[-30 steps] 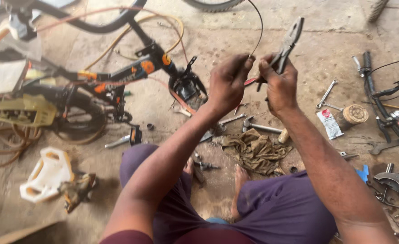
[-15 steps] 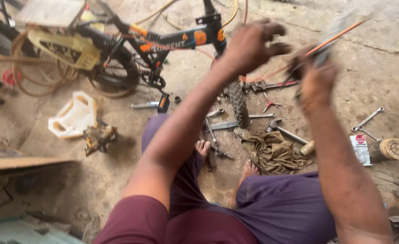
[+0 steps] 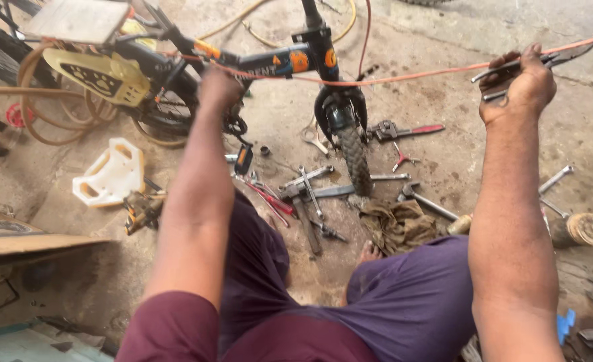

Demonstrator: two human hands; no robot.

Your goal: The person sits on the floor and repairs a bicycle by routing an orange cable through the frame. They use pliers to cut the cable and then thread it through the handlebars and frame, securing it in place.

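My right hand is clenched around a pair of pliers, raised high at the right of the view, and an orange cable runs taut from there across to my left hand, which is closed on the cable's other end against the black bicycle. I sit on a bare concrete floor with my legs spread, the bicycle's front wheel standing just ahead of my knees.

The cable looks thin, light and springy: I judge it will whip or kink if let go, and its smooth sheath may slide through bare fingers, so the firm holds are at the ends, where the pliers bite and where my left hand pinches it.

Room is tight low down. Wrenches, a red-handled adjustable wrench and a screwdriver lie scattered about the wheel, a crumpled rag rests near my foot, and a white plastic piece sits to the left beside loops of tan hose. Above the clutter, between my two arms, the air is open, and the stretched cable crosses just in front of the bicycle's head tube.
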